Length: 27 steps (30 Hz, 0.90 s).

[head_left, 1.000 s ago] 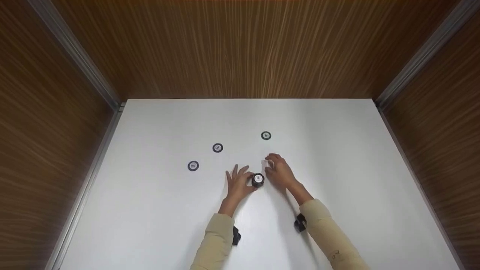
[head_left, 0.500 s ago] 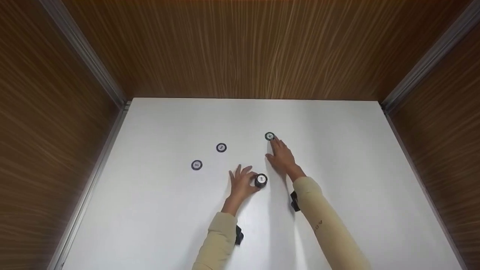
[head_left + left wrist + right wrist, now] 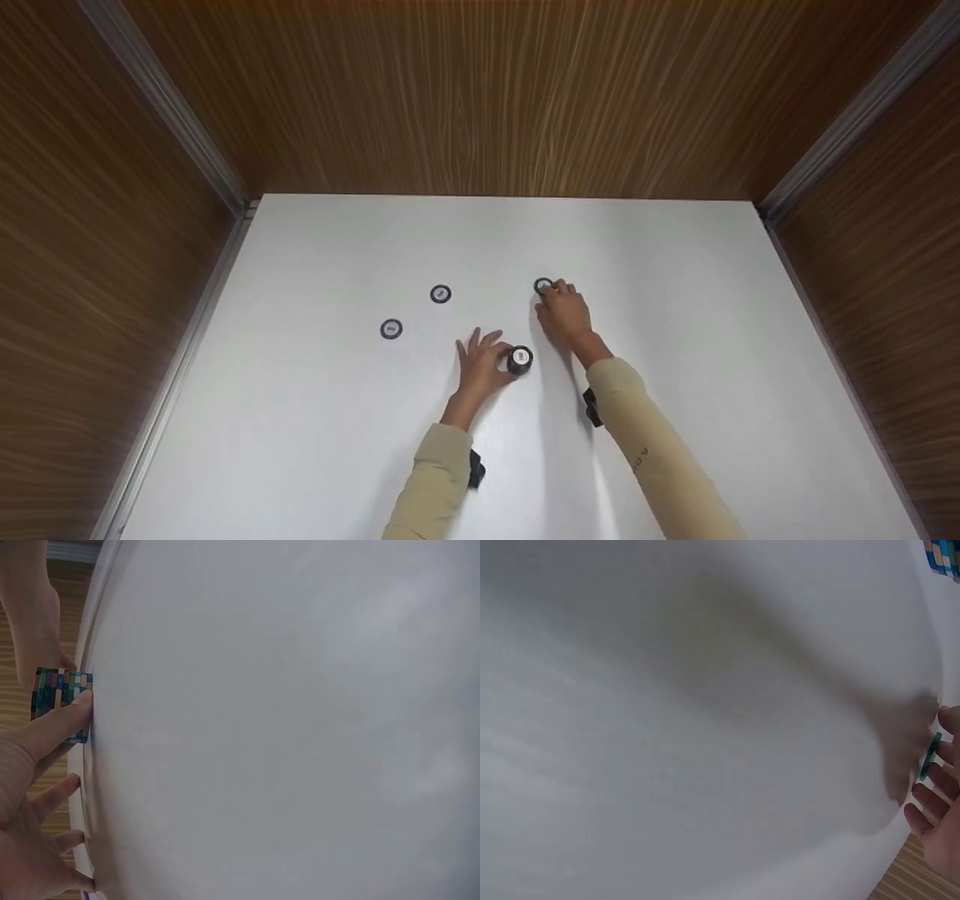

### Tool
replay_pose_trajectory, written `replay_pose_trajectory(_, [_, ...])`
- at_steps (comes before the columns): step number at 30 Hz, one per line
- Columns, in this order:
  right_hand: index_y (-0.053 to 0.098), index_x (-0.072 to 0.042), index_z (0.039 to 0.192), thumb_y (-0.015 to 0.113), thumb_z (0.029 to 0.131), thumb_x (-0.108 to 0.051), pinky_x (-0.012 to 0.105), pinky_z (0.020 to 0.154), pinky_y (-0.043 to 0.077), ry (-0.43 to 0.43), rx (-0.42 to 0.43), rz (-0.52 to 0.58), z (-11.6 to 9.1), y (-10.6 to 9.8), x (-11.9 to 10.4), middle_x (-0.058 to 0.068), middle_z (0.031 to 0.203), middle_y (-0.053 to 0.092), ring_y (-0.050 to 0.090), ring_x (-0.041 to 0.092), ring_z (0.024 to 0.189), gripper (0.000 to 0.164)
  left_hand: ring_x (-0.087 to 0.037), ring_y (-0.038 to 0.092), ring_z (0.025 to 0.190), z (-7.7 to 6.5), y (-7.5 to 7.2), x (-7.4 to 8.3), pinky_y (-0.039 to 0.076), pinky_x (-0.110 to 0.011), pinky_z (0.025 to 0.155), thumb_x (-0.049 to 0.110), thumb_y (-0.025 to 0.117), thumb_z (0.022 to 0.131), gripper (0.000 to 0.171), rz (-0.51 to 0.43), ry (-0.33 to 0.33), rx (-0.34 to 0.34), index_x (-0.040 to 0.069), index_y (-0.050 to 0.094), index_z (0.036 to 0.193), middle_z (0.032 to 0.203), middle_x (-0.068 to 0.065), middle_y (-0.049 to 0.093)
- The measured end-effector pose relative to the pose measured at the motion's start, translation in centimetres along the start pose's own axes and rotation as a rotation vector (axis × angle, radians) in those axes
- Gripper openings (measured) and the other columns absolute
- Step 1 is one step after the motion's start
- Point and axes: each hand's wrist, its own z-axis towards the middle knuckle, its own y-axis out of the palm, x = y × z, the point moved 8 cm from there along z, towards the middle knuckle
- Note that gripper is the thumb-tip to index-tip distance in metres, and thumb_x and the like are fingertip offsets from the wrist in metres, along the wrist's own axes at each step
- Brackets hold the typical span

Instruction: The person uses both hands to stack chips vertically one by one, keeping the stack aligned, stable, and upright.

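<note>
From my remote station I find the left hand holding a stack of round chips, clamped between thumb and index finger, with the remaining three fingers spread well apart from it. The stack stands upright on the white table, near its middle, and its top chip shows a pale printed centre within a dark rim. On my left wrist view the stack's side reads as blue and teal layers with multicoloured edge marks.

The right hand is beyond the stack and to its right, fingertips resting on a single dark-rimmed chip. Its fingers lie somewhat apart, and the thumb is clear of the chip (my right wrist view gives this chip only as a thin teal edge by the fingers). Whether the chip is fully flat on the table, I cannot tell.

Two further chips lie face up to the left: the farther chip and the nearer chip, well apart from both hands. Beige sleeves cover both forearms. Brown wood-grain panels surround the table's far and lateral sides.
</note>
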Motion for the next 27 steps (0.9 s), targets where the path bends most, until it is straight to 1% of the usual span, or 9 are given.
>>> replay_pose_trajectory(3, [0.062,-0.001,0.107,0.063,0.086,-0.017,0.043,0.083,0.047,0.007,0.031,0.032,-0.4,-0.3,0.0,0.015,0.11,0.054,0.051,0.031,0.101,0.027,-0.039,0.029,0.128,0.0,-0.1,0.0,0.01,-0.066,0.101,0.025,0.082,0.064,0.04,0.005,-0.003,0.002,0.012,0.067,0.1,0.128,-0.009,0.051])
replay_pose_trajectory(6, [0.061,0.0,0.104,0.064,0.085,-0.013,0.043,0.084,0.047,0.009,0.022,0.063,-0.8,-0.5,-0.1,0.015,0.113,0.055,0.052,0.032,0.104,0.023,-0.039,0.028,0.129,0.0,-0.1,-0.1,0.01,-0.066,0.102,0.025,0.082,0.065,0.041,-0.006,-0.015,0.001,0.012,0.067,0.1,0.129,-0.009,0.05])
replay_pose_trajectory(8, [0.06,0.0,0.103,0.064,0.084,-0.01,0.043,0.082,0.048,0.007,0.016,0.072,-0.9,-0.6,-0.2,0.015,0.111,0.057,0.053,0.031,0.102,0.021,-0.039,0.028,0.129,0.1,-0.2,-0.1,0.01,-0.066,0.102,0.025,0.082,0.065,0.041,-0.008,-0.021,0.002,0.012,0.067,0.101,0.129,-0.009,0.05])
replay_pose_trajectory(11, [0.059,-0.001,0.106,0.064,0.084,-0.009,0.041,0.076,0.051,0.006,0.01,0.054,-1.0,-0.6,-0.3,0.013,0.103,0.058,0.056,0.029,0.095,0.024,-0.038,0.028,0.129,0.1,-0.2,-0.1,0.009,-0.065,0.102,0.025,0.082,0.066,0.041,-0.008,-0.027,-0.002,0.012,0.067,0.102,0.13,-0.008,0.05])
replay_pose_trajectory(14, [0.059,-0.002,0.113,0.064,0.083,-0.01,0.041,0.073,0.051,0.0,-0.006,0.034,-1.1,-0.6,-0.4,0.014,0.101,0.056,0.056,0.03,0.092,0.031,-0.038,0.028,0.129,0.2,-0.2,-0.2,0.009,-0.065,0.102,0.025,0.082,0.066,0.04,-0.001,-0.024,0.0,0.012,0.067,0.102,0.13,-0.008,0.05])
replay_pose_trajectory(16, [0.06,-0.002,0.115,0.065,0.083,-0.011,0.042,0.074,0.051,-0.01,-0.02,0.029,-1.3,-0.6,-0.4,0.015,0.104,0.055,0.055,0.031,0.094,0.034,-0.038,0.028,0.129,0.2,-0.1,-0.1,0.009,-0.065,0.102,0.024,0.082,0.066,0.04,-0.002,-0.023,0.004,0.012,0.067,0.101,0.13,-0.008,0.05])
replay_pose_trajectory(20, [0.062,0.001,0.111,0.066,0.082,-0.006,0.043,0.079,0.05,-0.049,-0.037,0.057,-1.9,-0.6,-0.3,0.018,0.108,0.055,0.054,0.034,0.098,0.03,-0.039,0.029,0.128,0.0,0.1,0.1,0.01,-0.066,0.102,0.024,0.082,0.066,0.038,-0.005,-0.016,0.015,0.013,0.067,0.1,0.129,-0.009,0.05])
replay_pose_trajectory(24, [0.062,0.004,0.106,0.067,0.079,-0.001,0.042,0.081,0.05,-0.093,-0.037,0.063,-2.8,-0.9,-0.3,0.019,0.104,0.057,0.054,0.035,0.096,0.027,-0.039,0.03,0.128,-0.3,0.3,0.4,0.011,-0.066,0.101,0.023,0.081,0.067,0.038,-0.022,-0.018,0.018,0.012,0.067,0.1,0.128,-0.009,0.051])
replay_pose_trajectory(27, [0.063,0.005,0.104,0.067,0.079,0.0,0.041,0.079,0.051,-0.12,-0.036,0.053,-3.3,-1.0,-0.3,0.019,0.101,0.058,0.055,0.035,0.093,0.026,-0.038,0.031,0.128,-0.3,0.2,0.6,0.01,-0.066,0.101,0.023,0.081,0.067,0.037,-0.022,-0.017,0.027,0.012,0.067,0.1,0.128,-0.009,0.051])
